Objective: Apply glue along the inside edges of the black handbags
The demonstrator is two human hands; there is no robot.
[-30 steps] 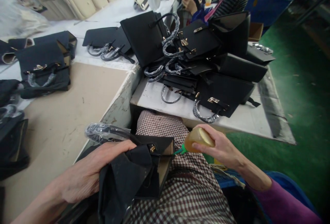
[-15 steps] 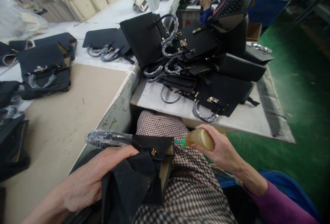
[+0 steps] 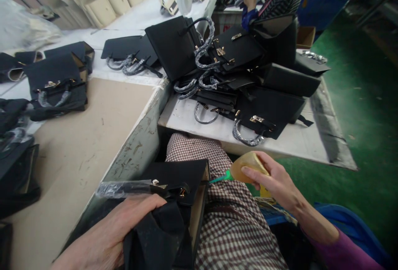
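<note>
Our bag (image 3: 168, 230) lies at six o'clock on the checked cloth (image 3: 236, 228). We expect it to be light, soft in the body and stiffer at the flap (image 3: 186, 168); we grip the body, as the wrapped handle (image 3: 124, 188) may slip. Our left hand (image 3: 124, 216) clasps the bag, thumb uppermost; its fingertips are hidden, so firmness is uncertain. At the bag's three o'clock, our right hand (image 3: 275, 179) pinches the bottle (image 3: 244, 166), probably squeezable, nozzle (image 3: 221, 178) toward nine. At one o'clock sits a pile (image 3: 236, 50) of bags.

By the right edge of the worktop (image 3: 93, 145), my left hand (image 3: 127, 216) grips a black bag (image 3: 178, 171); my right hand (image 3: 276, 179), an amber bottle (image 3: 244, 164).
</note>
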